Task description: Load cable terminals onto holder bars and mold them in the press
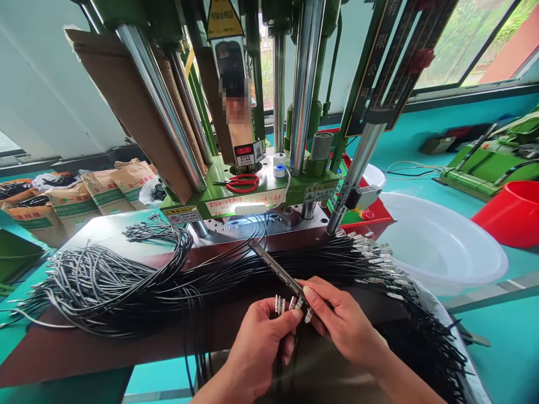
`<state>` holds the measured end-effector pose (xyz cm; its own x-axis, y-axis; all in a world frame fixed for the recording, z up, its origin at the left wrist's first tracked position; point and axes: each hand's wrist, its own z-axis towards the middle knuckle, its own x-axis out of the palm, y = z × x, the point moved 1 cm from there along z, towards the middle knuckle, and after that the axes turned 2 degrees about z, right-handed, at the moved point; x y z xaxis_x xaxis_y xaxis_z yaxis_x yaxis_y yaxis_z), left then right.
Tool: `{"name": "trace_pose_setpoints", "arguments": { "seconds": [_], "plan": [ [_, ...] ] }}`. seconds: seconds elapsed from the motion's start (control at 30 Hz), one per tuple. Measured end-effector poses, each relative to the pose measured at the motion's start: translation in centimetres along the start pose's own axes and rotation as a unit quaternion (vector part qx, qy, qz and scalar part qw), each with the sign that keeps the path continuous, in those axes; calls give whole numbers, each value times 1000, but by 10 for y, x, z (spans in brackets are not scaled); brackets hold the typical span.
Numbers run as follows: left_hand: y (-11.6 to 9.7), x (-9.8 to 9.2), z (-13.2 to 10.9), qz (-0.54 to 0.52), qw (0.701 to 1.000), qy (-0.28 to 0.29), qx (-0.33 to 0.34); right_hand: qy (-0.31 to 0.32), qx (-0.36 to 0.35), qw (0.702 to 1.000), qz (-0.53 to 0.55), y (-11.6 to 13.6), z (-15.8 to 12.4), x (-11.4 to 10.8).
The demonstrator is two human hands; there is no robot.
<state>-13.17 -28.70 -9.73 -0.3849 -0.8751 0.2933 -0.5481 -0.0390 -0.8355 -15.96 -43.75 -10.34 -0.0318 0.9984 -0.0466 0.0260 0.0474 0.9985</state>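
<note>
My left hand [261, 348] is closed around several thin black cables, whose silvery metal connectors [280, 304] stick up between thumb and fingers. My right hand [343, 322] grips the near end of a long, narrow dark metal bar [273, 266] with slots along it. The bar slants away toward the press. At its near end, connectors touch or sit at the bar beside my left thumb; whether they are seated in it I cannot tell. Just beyond both hands lies a thick bundle of black cables [236, 275] across the brown work surface [147, 348].
A green press [202, 196] with steel columns stands ahead, red-handled scissors [242, 183] and a tape roll [279, 170] on its plate. Cable ends with metal connectors [370, 252] lie to the right. Beyond are a white tub [455, 235] and a red bucket [514, 213]. Sacks [71, 205] stand left.
</note>
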Motion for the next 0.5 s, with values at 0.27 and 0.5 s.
{"name": "trace_pose_setpoints", "arguments": {
  "seconds": [0.27,0.5],
  "plan": [
    [-13,-19,0,-21,1000,-22,5,13,52,998,45,-2,-6,-14],
    [-8,-10,1,1,1000,-3,2,39,31,999,19,-1,-3,-10]
  ]
}}
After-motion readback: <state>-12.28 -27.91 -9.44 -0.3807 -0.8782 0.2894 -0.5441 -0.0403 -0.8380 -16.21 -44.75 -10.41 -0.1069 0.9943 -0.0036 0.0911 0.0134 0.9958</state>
